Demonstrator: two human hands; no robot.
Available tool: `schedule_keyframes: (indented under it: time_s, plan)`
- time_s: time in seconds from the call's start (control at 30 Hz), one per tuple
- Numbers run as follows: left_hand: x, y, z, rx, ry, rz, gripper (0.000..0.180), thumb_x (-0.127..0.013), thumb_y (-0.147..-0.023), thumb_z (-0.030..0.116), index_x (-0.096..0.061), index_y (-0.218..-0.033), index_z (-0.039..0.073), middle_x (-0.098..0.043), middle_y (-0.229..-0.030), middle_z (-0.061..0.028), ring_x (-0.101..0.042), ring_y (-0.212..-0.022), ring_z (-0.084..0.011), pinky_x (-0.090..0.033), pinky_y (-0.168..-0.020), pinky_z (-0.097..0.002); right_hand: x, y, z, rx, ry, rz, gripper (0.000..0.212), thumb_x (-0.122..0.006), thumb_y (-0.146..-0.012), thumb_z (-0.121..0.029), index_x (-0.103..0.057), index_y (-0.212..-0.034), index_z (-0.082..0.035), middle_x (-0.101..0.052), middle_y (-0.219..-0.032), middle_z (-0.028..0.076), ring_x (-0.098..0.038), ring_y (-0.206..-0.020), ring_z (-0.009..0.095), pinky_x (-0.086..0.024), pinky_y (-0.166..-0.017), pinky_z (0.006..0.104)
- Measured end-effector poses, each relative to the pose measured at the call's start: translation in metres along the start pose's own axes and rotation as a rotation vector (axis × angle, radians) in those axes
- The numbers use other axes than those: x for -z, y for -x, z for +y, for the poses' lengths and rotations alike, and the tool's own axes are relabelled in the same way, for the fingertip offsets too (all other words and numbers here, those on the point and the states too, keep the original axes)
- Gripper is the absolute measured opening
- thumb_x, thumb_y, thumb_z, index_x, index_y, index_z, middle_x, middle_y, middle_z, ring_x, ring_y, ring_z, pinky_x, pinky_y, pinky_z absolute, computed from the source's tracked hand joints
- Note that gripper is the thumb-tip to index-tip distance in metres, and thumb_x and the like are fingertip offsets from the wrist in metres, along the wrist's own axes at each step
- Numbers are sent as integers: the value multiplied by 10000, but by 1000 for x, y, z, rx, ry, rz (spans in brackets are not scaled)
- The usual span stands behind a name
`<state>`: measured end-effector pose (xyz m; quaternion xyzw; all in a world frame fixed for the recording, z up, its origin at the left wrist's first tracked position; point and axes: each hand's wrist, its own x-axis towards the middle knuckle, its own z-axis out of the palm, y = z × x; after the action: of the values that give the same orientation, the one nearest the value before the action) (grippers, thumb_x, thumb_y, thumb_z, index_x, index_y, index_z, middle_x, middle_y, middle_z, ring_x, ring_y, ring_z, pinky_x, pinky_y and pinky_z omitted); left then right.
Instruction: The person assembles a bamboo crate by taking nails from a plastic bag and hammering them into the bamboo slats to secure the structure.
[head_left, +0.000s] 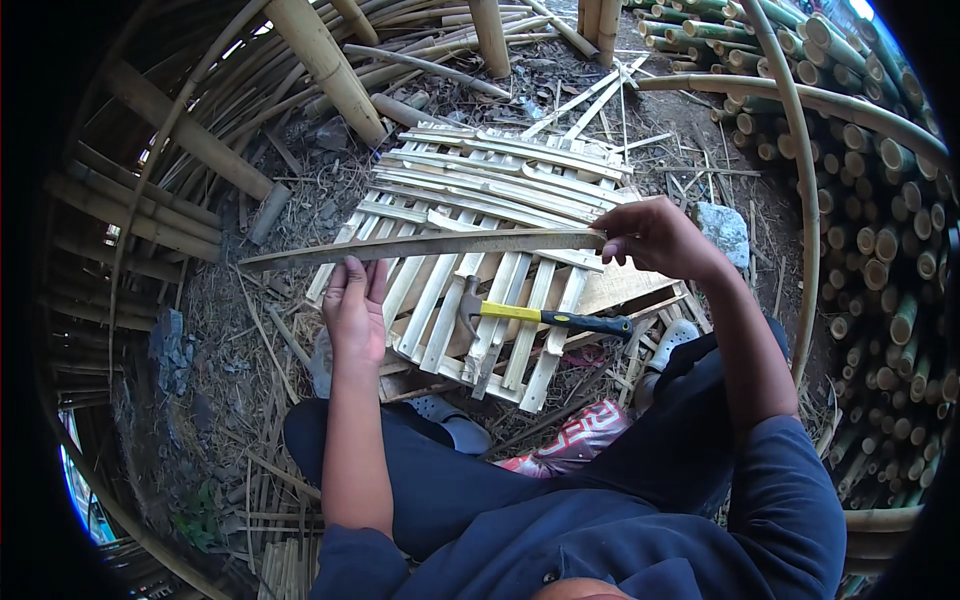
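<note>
A long split bamboo strip [430, 245] spans from left to right above the slatted bamboo panel [405, 300]. Its right end sits between the thumb and fingers of my right hand [655, 238]. Farther left, my left hand [357, 300] supports the strip from the near side, thumb and fingertips against its lower edge. On the panel's slats lies a claw hammer [535, 315], its head to the left, with a yellow and black handle. Several loose bamboo strips [500, 180] rest across the far part of the panel.
Cut bamboo poles [880, 245] are stacked high on the right. A pale stone block [722, 235] sits beyond my right forearm. Thick bamboo posts [325, 70] stand at the far left. A red and white bag [575, 440] lies between my legs.
</note>
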<state>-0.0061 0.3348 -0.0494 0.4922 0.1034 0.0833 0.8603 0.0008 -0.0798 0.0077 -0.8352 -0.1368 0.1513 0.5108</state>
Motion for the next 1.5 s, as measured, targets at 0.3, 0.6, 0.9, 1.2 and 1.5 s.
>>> schedule_keyframes:
  time_s: [0.3,0.6,0.9,1.2,1.5]
  plan:
    - [6,-14,-34,182,-189,60,351,-641,-1046,227,-655,-1185,-95,-730,-1105,-172,-732,-1025,-249,-624,-941,-335,-17,-7,20,-345,-251,-126,215,-647,-990,-114,-690,-1079,76,-710,-796,74,-618,-635,96,-485,-549,247]
    - [24,-32,-55,234,-227,55,344,-609,-1061,187,-643,-1174,-136,-717,-1114,-204,-725,-1035,-279,-618,-981,-382,-55,-10,36,-549,-375,-14,173,-623,-1001,-100,-686,-996,61,-688,-757,61,-624,-599,97,-484,-519,232]
    - [20,-54,-81,245,-158,66,333,-603,-1059,138,-615,-1194,-167,-688,-1161,-222,-706,-1075,-305,-580,-1057,-413,-72,-5,56,-600,-532,8,162,-632,-1014,-114,-680,-1046,37,-699,-794,59,-639,-640,91,-505,-567,221]
    - [20,-67,-99,291,-198,127,304,-612,-1041,83,-593,-1176,-189,-685,-1132,-263,-720,-1054,-334,-620,-989,-396,-78,-8,67,-638,-542,52,182,-630,-1026,-142,-680,-1044,32,-708,-815,65,-639,-641,87,-513,-545,233]
    - [6,-51,-89,326,-459,66,296,-648,-1029,141,-649,-1191,-107,-739,-1057,-178,-759,-949,-254,-630,-737,-311,-70,-12,75,-632,-306,53,286,-714,-1000,-195,-704,-1142,54,-750,-874,80,-666,-616,104,-541,-513,252]
